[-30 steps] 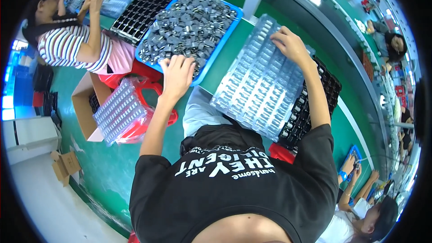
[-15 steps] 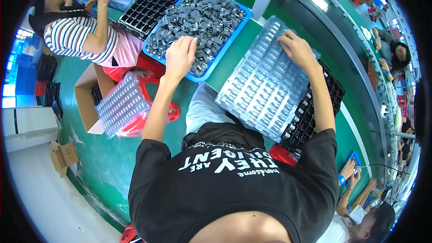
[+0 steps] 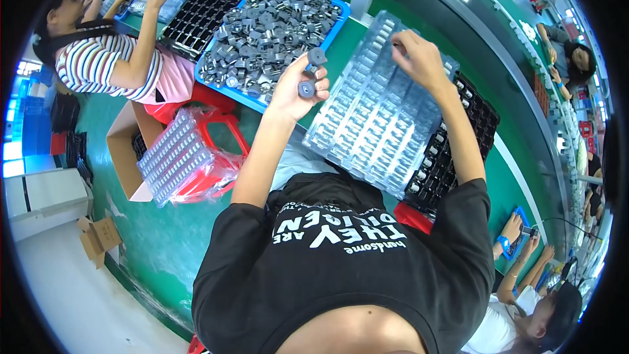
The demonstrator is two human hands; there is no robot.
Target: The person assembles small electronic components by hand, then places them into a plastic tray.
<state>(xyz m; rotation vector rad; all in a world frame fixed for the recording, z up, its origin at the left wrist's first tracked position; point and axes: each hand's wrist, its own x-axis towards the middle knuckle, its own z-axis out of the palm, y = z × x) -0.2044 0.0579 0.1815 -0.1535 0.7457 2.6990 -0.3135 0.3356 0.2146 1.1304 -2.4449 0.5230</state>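
in the head view, two round grey parts (image 3: pixel 306 88) are gripped in the fingers of the left hand (image 3: pixel 298 90), which is raised just beside the near edge of a blue tray (image 3: pixel 226 94). the blue tray is heaped with loose grey components (image 3: pixel 275 26). the right hand (image 3: pixel 417 60) is held over a clear plastic tray (image 3: pixel 373 115), its fingers loosely curled; whether anything is pinched there cannot be told. a black tray (image 3: pixel 475 118) is partly covered by the clear one on the green counter (image 3: pixel 343 47).
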